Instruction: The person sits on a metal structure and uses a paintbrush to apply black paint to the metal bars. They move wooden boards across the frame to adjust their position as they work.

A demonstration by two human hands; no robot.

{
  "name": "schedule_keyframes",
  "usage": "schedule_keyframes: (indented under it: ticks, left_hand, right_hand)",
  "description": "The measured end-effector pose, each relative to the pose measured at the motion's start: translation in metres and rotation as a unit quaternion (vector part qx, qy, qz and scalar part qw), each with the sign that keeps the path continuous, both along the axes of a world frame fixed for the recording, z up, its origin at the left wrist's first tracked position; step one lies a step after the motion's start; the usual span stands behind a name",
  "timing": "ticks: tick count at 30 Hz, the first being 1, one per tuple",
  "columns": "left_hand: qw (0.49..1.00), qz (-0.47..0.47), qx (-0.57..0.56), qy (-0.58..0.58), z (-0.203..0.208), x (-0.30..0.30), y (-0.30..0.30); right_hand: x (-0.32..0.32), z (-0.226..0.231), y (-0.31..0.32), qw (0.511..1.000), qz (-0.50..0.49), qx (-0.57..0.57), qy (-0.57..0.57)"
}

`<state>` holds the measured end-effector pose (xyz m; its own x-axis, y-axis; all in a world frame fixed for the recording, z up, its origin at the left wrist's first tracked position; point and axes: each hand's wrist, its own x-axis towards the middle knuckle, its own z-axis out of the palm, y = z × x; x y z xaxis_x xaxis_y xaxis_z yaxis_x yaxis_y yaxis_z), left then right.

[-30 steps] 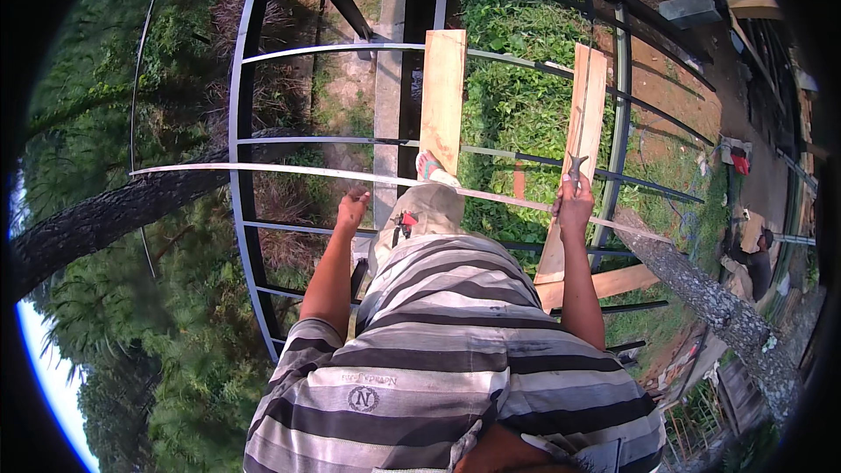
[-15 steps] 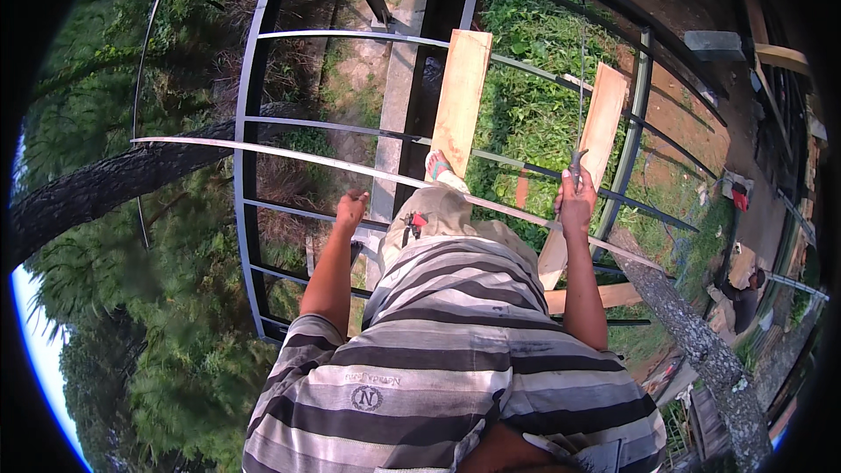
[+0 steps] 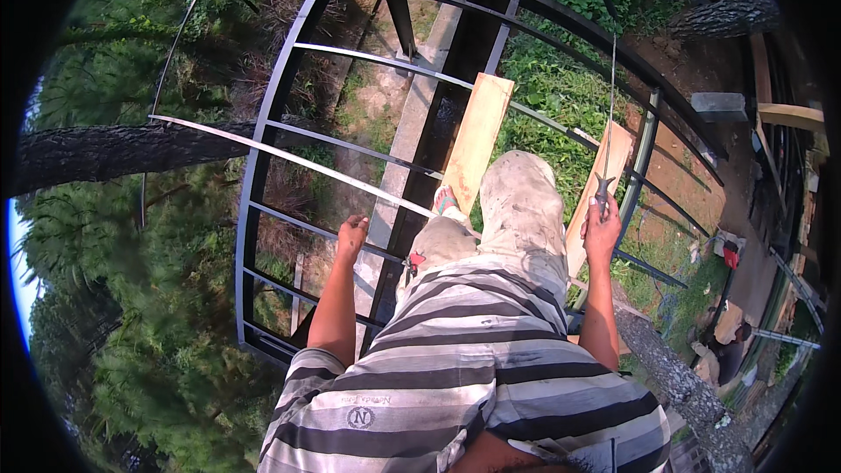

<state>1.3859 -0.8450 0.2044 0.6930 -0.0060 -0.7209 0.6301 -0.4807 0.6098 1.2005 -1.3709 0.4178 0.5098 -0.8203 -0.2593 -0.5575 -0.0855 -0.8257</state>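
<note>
My right hand (image 3: 601,232) is closed around the dark grip of a long thin tool (image 3: 604,186). The tool's slim shaft points away from me, and its exact kind is unclear. My left hand (image 3: 352,233) hangs out to the left with its fingers curled, and nothing shows in them. My left foot in a sandal rests at the near end of a wooden plank (image 3: 477,140), which lies across a dark metal frame (image 3: 248,236). My right knee (image 3: 523,188) is forward and raised, hiding part of the frame. A second plank (image 3: 611,160) lies beyond my right hand.
Open gaps between the metal bars show ground and plants far below. A long thin strip (image 3: 307,160) crosses from the left toward my legs. Tree trunks (image 3: 123,156) stand at both sides. At the right are a grey block (image 3: 718,107), lumber and a person (image 3: 731,355) lower down.
My right leg has come forward and up into view. My right hand and the tool have shifted slightly right and nearer. The whole view has turned a little.
</note>
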Motion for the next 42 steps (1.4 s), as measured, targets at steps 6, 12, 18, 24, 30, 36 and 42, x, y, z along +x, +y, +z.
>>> schedule_keyframes:
  ticks: [6, 12, 18, 24, 30, 36, 42]
  left_hand:
    - [0.994, 0.103, -0.002, 0.036, -0.004, -0.066, 0.046]
    - [0.957, 0.270, 0.018, 0.109, 0.013, -0.152, 0.032]
    - [0.944, 0.269, 0.075, 0.175, 0.013, -0.218, 0.008]
    - [0.969, 0.187, 0.059, 0.153, 0.022, -0.182, -0.046]
    - [0.987, 0.109, 0.039, 0.108, -0.020, -0.118, -0.108]
    - [0.941, -0.107, 0.160, 0.278, -0.114, -0.141, -0.147]
    - [0.888, -0.177, 0.154, 0.394, -0.135, -0.109, -0.188]
  right_hand:
    - [0.052, -0.017, -0.012, 0.996, 0.005, 0.084, -0.016]
    - [0.096, -0.062, -0.031, 0.986, 0.052, 0.154, 0.029]
    - [0.134, -0.125, -0.041, 0.971, 0.130, 0.165, 0.116]
    - [0.146, -0.196, -0.097, 0.941, 0.269, 0.026, 0.206]
    - [0.255, -0.259, -0.179, 0.788, 0.461, -0.163, 0.375]
    - [0.335, -0.327, -0.197, 0.709, 0.552, -0.220, 0.379]
    - [0.386, -0.364, -0.219, 0.632, 0.609, -0.244, 0.413]
